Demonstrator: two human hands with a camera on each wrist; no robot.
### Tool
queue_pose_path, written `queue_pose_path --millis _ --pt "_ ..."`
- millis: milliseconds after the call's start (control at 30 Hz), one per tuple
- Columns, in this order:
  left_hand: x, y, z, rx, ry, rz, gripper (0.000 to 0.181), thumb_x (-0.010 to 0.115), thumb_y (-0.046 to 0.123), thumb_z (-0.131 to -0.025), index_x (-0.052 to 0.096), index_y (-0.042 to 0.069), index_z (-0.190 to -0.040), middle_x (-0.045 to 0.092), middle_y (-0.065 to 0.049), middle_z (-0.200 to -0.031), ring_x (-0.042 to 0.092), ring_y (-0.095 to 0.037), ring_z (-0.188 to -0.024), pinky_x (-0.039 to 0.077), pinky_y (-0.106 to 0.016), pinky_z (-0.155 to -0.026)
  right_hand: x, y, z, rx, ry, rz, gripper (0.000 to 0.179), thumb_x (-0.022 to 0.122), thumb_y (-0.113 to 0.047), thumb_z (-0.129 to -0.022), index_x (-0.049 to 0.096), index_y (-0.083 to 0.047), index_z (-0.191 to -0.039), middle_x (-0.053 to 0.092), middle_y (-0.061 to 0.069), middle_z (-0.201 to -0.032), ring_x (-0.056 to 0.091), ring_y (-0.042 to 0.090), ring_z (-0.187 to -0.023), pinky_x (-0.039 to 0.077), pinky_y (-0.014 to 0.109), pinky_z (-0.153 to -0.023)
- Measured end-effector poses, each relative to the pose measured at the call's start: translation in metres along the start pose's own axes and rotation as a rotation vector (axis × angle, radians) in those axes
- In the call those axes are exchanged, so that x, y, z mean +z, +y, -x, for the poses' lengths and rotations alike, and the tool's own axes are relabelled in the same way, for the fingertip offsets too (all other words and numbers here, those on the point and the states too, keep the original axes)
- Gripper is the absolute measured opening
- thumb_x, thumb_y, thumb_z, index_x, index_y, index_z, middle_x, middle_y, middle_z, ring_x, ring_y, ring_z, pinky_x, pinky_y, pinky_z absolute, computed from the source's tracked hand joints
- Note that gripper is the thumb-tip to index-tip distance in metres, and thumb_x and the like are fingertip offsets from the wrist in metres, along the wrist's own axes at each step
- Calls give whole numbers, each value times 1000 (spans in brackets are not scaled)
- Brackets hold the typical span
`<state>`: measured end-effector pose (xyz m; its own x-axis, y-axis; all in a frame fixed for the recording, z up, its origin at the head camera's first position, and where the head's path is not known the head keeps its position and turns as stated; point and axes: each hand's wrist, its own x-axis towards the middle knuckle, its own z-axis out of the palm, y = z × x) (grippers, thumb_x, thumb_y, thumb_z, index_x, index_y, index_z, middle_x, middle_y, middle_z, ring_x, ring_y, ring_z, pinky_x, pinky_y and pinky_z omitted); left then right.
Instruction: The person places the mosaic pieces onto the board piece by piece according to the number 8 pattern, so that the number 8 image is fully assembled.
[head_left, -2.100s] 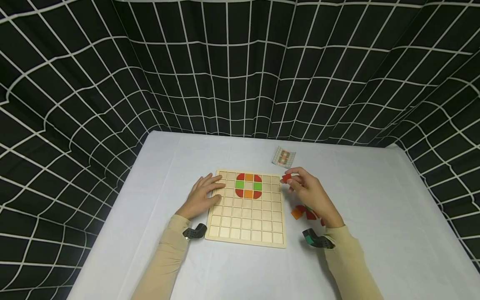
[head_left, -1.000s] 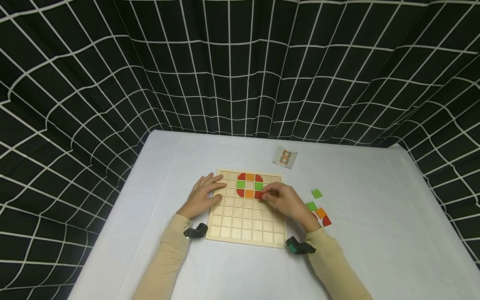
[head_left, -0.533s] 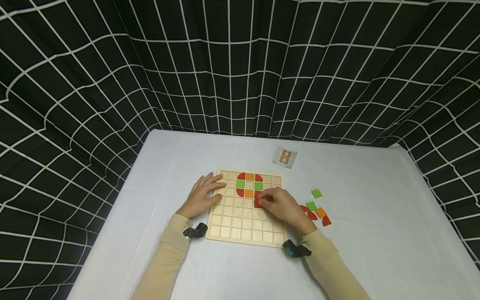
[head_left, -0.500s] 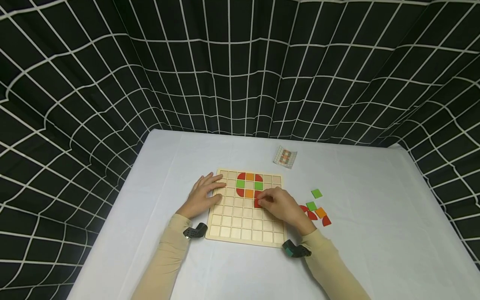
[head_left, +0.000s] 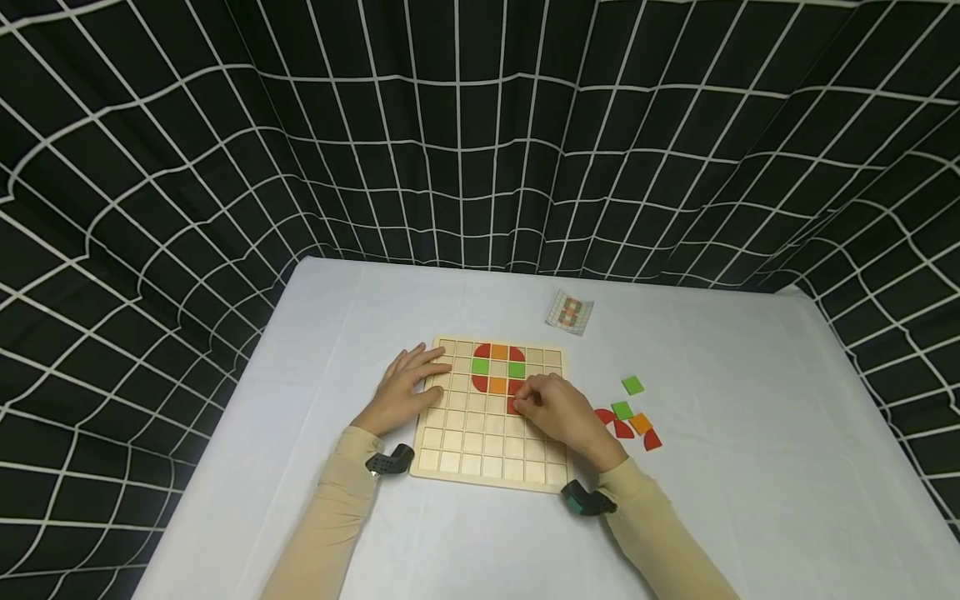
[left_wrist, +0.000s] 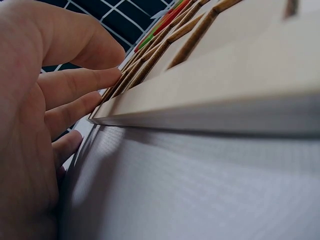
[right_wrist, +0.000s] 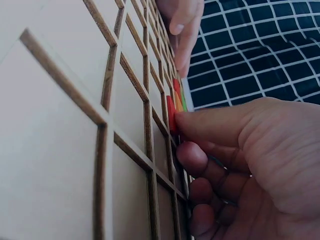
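Note:
A light wooden board (head_left: 465, 450) with a grid of square recesses lies on the white table. Near its far edge, red quarter-round tiles, two orange tiles (head_left: 498, 352) and two green tiles (head_left: 480, 366) form a ring. My right hand (head_left: 558, 408) pinches a red tile (head_left: 512, 406) between thumb and fingers at the cell just below the ring's near right corner. That red tile (right_wrist: 171, 114) also shows at the thumb tip in the right wrist view; fingers partly hide its shape. My left hand (head_left: 401, 394) rests on the board's left edge, fingers spread.
Right of the board lie loose tiles: a green tile (head_left: 633, 385), another close by, an orange tile (head_left: 641, 423) and several red quarter-round tiles (head_left: 652, 439). A small pattern card (head_left: 570, 312) lies beyond the board. Black cloth (head_left: 487, 167) with white grid lines surrounds the table.
My right hand has carried the red tile from right of the board leftward onto it, then slightly nearer to me, below the ring's corner. My left hand has stayed in place.

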<state>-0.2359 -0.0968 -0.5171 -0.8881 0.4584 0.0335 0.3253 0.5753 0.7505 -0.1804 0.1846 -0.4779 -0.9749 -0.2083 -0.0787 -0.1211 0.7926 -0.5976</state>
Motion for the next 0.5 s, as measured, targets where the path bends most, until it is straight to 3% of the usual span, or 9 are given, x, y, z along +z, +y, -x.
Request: queue_pose_path --millis 100,267,500 --pt "0 -1 0 -2 2 2 41 63 22 -95 65 14 -135 42 -2 -161 17 -28 -159 1 -49 -132 0 1 -1 -20 -11 -30 8 74 -22 -92 71 -15 -94 57 -6 -73 49 13 -78 40 24 -64" --pt "1 -1 0 1 5 1 42 63 23 -95 65 14 -135 42 -2 -161 18 -28 -159 2 -50 -132 -8 5 -1 -24 -38 -155 24 72 -23 -93 68 -9 -113 59 -2 -81 51 14 -77 42 22 -63" --pt "0 1 1 8 7 4 41 63 22 -95 65 14 -135 43 -3 -161 19 -29 -158 2 -49 -132 -29 10 3 11 5 -231 22 63 -16 -99 65 -7 -119 62 4 -86 52 17 -74 42 22 -57"
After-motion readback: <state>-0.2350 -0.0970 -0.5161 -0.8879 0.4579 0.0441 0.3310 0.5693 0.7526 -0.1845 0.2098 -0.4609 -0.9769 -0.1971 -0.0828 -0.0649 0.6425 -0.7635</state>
